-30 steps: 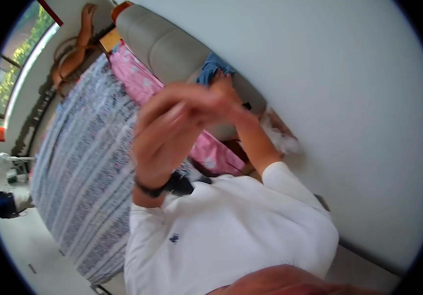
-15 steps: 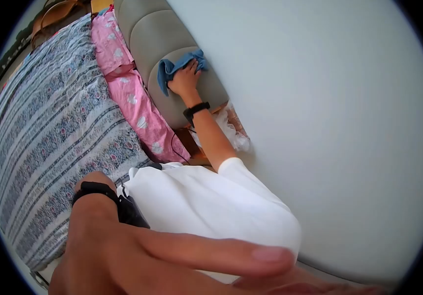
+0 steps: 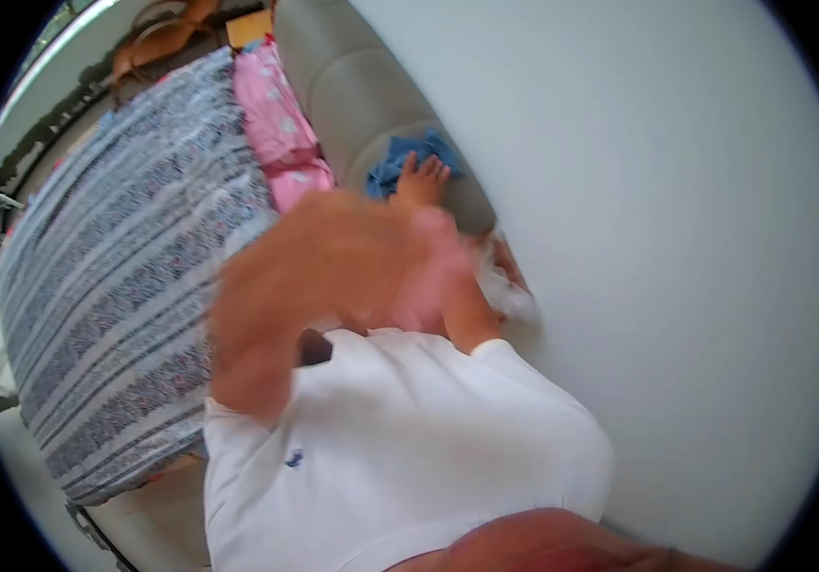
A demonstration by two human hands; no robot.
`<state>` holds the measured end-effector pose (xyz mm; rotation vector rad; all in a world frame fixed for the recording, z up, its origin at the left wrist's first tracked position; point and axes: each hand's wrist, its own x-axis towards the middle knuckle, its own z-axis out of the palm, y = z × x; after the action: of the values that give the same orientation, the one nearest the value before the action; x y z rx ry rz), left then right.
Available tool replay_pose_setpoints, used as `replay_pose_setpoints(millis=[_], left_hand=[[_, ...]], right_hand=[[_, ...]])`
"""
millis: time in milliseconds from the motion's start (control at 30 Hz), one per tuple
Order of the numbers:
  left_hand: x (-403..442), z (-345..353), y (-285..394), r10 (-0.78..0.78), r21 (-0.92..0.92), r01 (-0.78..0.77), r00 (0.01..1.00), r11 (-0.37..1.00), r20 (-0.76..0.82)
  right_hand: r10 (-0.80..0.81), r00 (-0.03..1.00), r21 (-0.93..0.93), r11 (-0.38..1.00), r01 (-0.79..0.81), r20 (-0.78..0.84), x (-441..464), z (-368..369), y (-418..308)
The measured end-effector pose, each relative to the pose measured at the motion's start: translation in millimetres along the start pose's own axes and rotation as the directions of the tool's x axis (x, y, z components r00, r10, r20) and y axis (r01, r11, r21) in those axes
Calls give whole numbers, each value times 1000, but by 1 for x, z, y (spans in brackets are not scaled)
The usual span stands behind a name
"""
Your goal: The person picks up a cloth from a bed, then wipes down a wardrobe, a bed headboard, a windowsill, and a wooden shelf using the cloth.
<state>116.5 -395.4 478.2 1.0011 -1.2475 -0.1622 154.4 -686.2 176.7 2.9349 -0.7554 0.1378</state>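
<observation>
Lying under the right hand's (image 3: 419,183) spread fingers (image 3: 425,166), blue cloth (image 3: 385,175) touches grey padding (image 3: 357,91), the left hand (image 3: 319,262) too blurred to tell.

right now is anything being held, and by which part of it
No closed grip shows: the right hand lies with fingers spread over the middle of the blue cloth, on the padded headboard. The left hand is too blurred to tell.

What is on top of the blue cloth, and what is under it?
The right hand rests on top. Around the blue cloth, the grey headboard shows; the part directly beneath is covered, so I cannot see it.
</observation>
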Motion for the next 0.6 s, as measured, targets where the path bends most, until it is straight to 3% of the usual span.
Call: replay_pose_setpoints(millis=[167, 233, 267, 300, 333, 400, 467, 533, 600], left_hand=[[-12, 5, -186, -262, 351, 283, 959, 892, -107], [-17, 10, -245, -333, 362, 345, 938, 866, -96], [-17, 13, -272, -324, 365, 336, 941, 868, -97], [-18, 15, -296, -155, 611, 185, 983, 770, -102], [-21, 16, -321, 9, 809, 40, 998, 587, -57], [-39, 26, -391, -69, 826, 26, 997, 563, 15], [-45, 38, -391, -160, 844, 14, 984, 536, 85], [-45, 54, -334, -467, 818, 330, 880, 472, -86], [-49, 60, -367, -450, 798, 375, 881, 472, -147]], right_hand=[[-11, 987, -24, 1000, 7, -158, 42, 18, -27], [-196, 937, -27, 980, 197, -289, 65, 25, -16], [-198, 934, -32, 980, 198, -297, 70, 34, -9], [-216, 914, 14, 972, 235, -343, 73, 47, -5], [-229, 893, 62, 960, 273, -388, 74, 56, -4], [-216, 864, -12, 972, 236, -456, 58, 65, -6], [-183, 829, -94, 983, 158, -529, 46, 73, -9], [-141, 871, -53, 990, 132, -471, 35, 75, -8], [-113, 905, -15, 993, 118, -409, 34, 69, -9]])
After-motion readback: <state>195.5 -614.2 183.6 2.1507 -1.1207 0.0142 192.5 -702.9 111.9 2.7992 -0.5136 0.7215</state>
